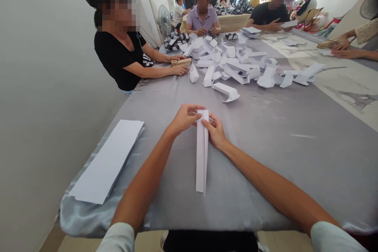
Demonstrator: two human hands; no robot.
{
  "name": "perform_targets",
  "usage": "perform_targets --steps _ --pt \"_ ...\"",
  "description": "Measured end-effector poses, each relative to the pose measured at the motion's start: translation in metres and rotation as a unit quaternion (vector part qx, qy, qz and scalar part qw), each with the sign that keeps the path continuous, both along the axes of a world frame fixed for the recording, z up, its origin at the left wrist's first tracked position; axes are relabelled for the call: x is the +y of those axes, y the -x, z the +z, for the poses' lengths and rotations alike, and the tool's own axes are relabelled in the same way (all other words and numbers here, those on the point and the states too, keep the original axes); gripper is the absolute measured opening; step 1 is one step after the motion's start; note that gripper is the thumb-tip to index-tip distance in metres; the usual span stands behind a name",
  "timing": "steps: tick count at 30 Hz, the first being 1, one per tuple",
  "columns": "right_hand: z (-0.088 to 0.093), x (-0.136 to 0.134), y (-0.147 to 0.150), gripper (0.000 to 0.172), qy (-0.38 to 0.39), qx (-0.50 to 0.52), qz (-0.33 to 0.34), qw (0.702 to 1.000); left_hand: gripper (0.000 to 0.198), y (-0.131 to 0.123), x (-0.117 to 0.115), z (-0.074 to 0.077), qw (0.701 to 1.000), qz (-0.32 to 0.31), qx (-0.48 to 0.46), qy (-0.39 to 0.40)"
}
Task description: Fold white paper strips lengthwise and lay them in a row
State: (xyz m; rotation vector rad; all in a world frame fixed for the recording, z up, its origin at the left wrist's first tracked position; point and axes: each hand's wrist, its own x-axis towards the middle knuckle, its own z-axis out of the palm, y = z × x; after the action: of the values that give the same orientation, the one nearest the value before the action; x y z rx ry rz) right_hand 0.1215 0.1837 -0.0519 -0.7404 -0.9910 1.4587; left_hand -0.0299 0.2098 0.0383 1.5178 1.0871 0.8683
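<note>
A long folded strip of white paper [201,153] lies lengthwise on a bench [295,181] draped in grey satin-like cloth, its upper end gripped between the seated person's left hand [184,120] and right hand [215,132]. Both hands are partly closed on the strip: the left hand's fingers [195,109] curl over its top end, while the right hand closes on its right side. The strip's lower end rests on the cloth, near the bench's front edge.

To the left lies a stack of flat white paper strips [108,161], well apart from the hands. Ahead, a heap of folded white paper pieces [224,61] spreads across the middle of the bench, with one loose folded piece [226,91] nearest the person.

A co-worker in a black top [119,59] rests both hands at the heap's edge, beside a small wooden block [181,62]. A person in a lilac shirt [202,19] and a person in a black T-shirt [270,15] sit at the far end. At the right edge, another co-worker's hands [342,47] hold a second wooden block [326,44].
</note>
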Motion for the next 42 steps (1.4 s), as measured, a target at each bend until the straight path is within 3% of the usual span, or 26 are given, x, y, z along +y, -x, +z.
perform_targets --steps 11,16,29,42 --pt "-0.002 0.001 -0.001 0.039 -0.002 0.008 0.002 1.000 0.033 0.002 0.002 -0.003 1.000 -0.002 -0.008 0.014" --pt "-0.002 0.001 -0.001 0.040 0.007 -0.004 0.000 1.000 0.044 0.002 0.001 -0.002 1.000 0.005 -0.012 0.009" --pt "0.005 -0.001 -0.003 0.037 0.038 -0.014 -0.013 0.999 0.045 0.001 0.003 -0.007 0.999 0.007 -0.043 0.016" --pt "0.006 -0.001 -0.002 0.036 0.028 -0.018 -0.003 0.999 0.047 -0.009 -0.001 -0.008 0.998 0.059 -0.026 -0.018"
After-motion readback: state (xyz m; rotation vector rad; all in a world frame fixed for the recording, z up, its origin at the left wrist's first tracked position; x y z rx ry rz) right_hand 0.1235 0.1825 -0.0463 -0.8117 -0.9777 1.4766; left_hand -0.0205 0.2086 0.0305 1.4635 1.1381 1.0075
